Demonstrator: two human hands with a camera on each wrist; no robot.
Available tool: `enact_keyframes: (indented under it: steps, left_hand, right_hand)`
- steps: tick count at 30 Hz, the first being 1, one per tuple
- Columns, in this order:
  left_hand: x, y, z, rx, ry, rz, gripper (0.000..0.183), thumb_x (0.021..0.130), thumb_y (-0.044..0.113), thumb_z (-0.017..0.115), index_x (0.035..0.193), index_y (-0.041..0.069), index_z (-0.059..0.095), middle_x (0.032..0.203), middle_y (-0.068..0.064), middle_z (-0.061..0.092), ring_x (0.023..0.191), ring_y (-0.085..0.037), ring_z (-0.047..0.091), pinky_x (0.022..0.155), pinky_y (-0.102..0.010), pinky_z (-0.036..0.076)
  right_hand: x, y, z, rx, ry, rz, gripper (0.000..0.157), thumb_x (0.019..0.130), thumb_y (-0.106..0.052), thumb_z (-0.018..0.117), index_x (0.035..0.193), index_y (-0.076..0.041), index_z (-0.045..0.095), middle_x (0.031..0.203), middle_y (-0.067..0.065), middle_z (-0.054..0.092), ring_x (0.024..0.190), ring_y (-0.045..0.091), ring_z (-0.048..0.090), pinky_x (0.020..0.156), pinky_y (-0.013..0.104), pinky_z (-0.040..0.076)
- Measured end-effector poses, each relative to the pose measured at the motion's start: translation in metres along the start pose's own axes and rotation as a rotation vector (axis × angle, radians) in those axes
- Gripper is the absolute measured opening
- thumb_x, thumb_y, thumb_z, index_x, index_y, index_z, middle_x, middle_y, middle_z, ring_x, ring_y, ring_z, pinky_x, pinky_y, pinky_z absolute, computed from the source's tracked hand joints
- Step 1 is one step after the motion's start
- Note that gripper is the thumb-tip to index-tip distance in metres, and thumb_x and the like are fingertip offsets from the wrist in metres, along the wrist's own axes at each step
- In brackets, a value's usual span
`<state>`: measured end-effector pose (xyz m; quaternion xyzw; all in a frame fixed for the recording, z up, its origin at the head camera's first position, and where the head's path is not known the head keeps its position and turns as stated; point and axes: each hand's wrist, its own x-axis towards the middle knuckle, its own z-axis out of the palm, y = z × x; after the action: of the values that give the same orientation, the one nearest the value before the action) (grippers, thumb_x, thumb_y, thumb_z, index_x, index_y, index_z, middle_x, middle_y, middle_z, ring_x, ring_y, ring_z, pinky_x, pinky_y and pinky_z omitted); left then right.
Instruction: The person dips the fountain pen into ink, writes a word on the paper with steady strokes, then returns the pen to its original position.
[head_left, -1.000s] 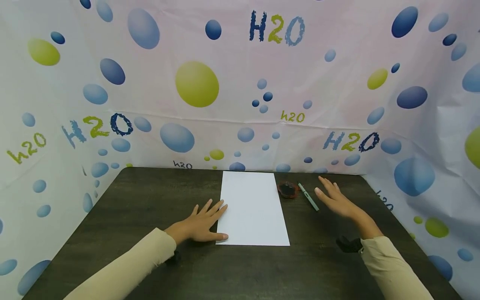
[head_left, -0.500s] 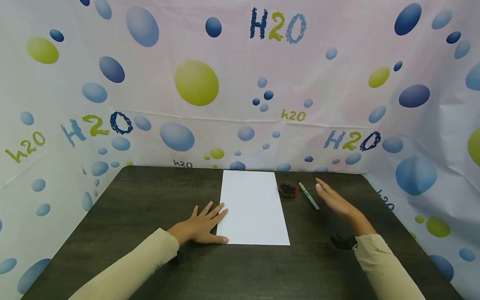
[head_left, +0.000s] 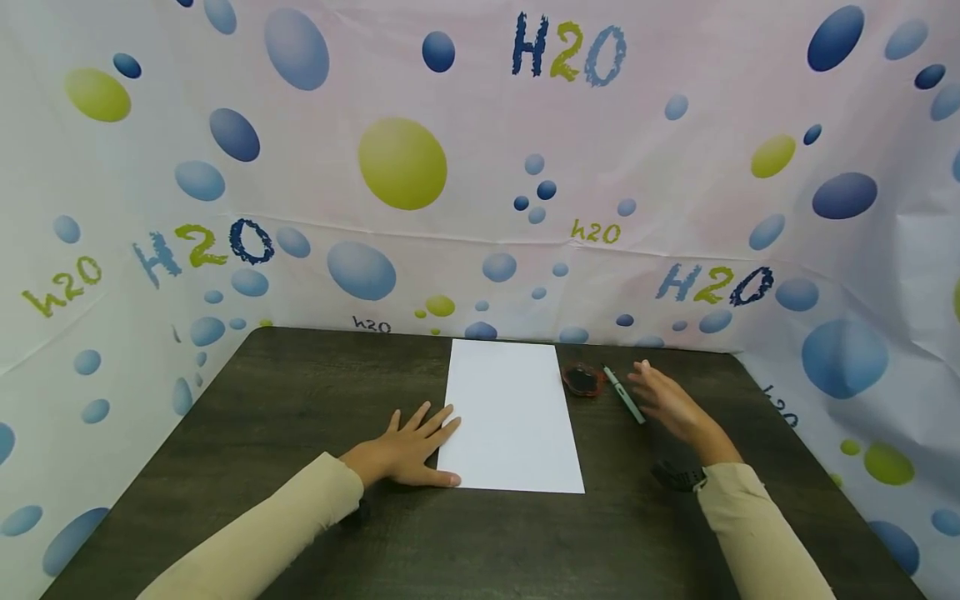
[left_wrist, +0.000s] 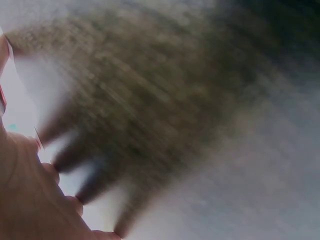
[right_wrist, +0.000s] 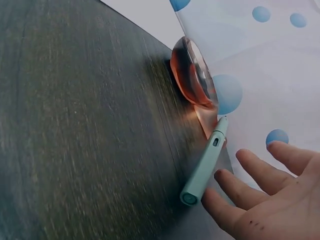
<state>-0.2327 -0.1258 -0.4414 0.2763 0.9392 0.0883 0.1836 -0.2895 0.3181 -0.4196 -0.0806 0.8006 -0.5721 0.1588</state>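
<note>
A white sheet of paper lies upright on the dark table. My left hand rests with spread fingers on its left edge, the thumb near the lower left corner. The left wrist view shows that hand at the left, over a blurred tabletop. Just right of a pale green pen is my right hand, holding nothing. In the right wrist view its loosely bent fingers come right up beside the pen. Beyond the pen's tip sits a rounded, see-through orange-red object with a dark middle.
The dark wood-patterned table reaches back to a white curtain printed with blue and green dots and H2O lettering. The orange-red object stands between the paper's upper right side and the pen.
My right hand has turned and moved slightly left and down toward the pen, its fingers bending a little. The left hand stays on the paper. The head view has shifted slightly.
</note>
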Motion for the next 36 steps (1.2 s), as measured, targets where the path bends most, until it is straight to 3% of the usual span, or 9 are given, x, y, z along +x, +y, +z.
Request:
enact_keyframes:
  steps: [5, 10, 15, 19, 30, 36]
  left_hand:
    - [0.002, -0.001, 0.001, 0.008, -0.003, -0.005, 0.093, 0.085, 0.073, 0.048, 0.156, 0.028, 0.009, 0.162, 0.004, -0.003, 0.148, -0.031, -0.006, 0.109, -0.069, 0.0]
    - [0.002, 0.0, 0.001, 0.007, -0.001, -0.006, 0.093, 0.085, 0.073, 0.047, 0.156, 0.028, 0.009, 0.162, 0.004, -0.003, 0.148, -0.031, -0.006, 0.109, -0.069, -0.001]
    - [0.002, -0.001, 0.001, 0.004, -0.001, 0.0, 0.093, 0.085, 0.073, 0.047, 0.156, 0.027, 0.009, 0.162, 0.003, -0.003, 0.147, -0.031, -0.006, 0.109, -0.069, -0.001]
    - [0.002, -0.001, 0.002, -0.011, -0.004, 0.016, 0.093, 0.086, 0.072, 0.047, 0.156, 0.026, 0.009, 0.162, 0.002, -0.003, 0.147, -0.032, -0.006, 0.108, -0.069, -0.002]
    - [0.001, -0.003, 0.002, -0.037, -0.015, 0.029, 0.096, 0.085, 0.073, 0.048, 0.156, 0.023, 0.009, 0.162, 0.0, -0.003, 0.147, -0.034, -0.007, 0.108, -0.07, -0.003]
    - [0.002, -0.004, 0.003, -0.033, -0.02, 0.023, 0.096, 0.084, 0.074, 0.048, 0.156, 0.025, 0.008, 0.162, 0.001, -0.005, 0.147, -0.033, -0.009, 0.108, -0.07, -0.004]
  right_hand:
    - [0.007, 0.001, 0.002, 0.013, 0.021, 0.042, 0.079, 0.103, -0.052, 0.022, 0.151, 0.004, -0.006, 0.155, 0.032, 0.002, 0.141, 0.05, 0.004, 0.11, 0.065, 0.011]
    - [0.013, 0.0, 0.006, 0.0, 0.06, 0.081, 0.081, 0.103, -0.045, 0.038, 0.151, 0.005, -0.002, 0.155, 0.032, 0.005, 0.142, 0.047, 0.008, 0.113, 0.06, 0.016]
    - [0.018, 0.007, 0.008, -0.1, 0.097, 0.072, 0.075, 0.101, -0.03, 0.052, 0.151, 0.008, 0.011, 0.152, 0.034, 0.016, 0.139, 0.048, 0.019, 0.111, 0.058, 0.024]
    - [0.021, 0.012, 0.011, -0.163, 0.145, 0.077, 0.069, 0.1, -0.026, 0.054, 0.149, 0.009, 0.02, 0.149, 0.034, 0.025, 0.137, 0.048, 0.025, 0.109, 0.057, 0.028]
    - [0.028, 0.019, 0.023, -0.202, 0.321, 0.109, 0.051, 0.099, -0.017, 0.054, 0.139, 0.012, 0.041, 0.135, 0.034, 0.045, 0.123, 0.045, 0.043, 0.101, 0.053, 0.038]
    - [0.03, 0.019, 0.026, -0.28, 0.371, 0.113, 0.046, 0.099, -0.018, 0.054, 0.135, 0.011, 0.048, 0.132, 0.032, 0.048, 0.117, 0.044, 0.047, 0.095, 0.053, 0.041]
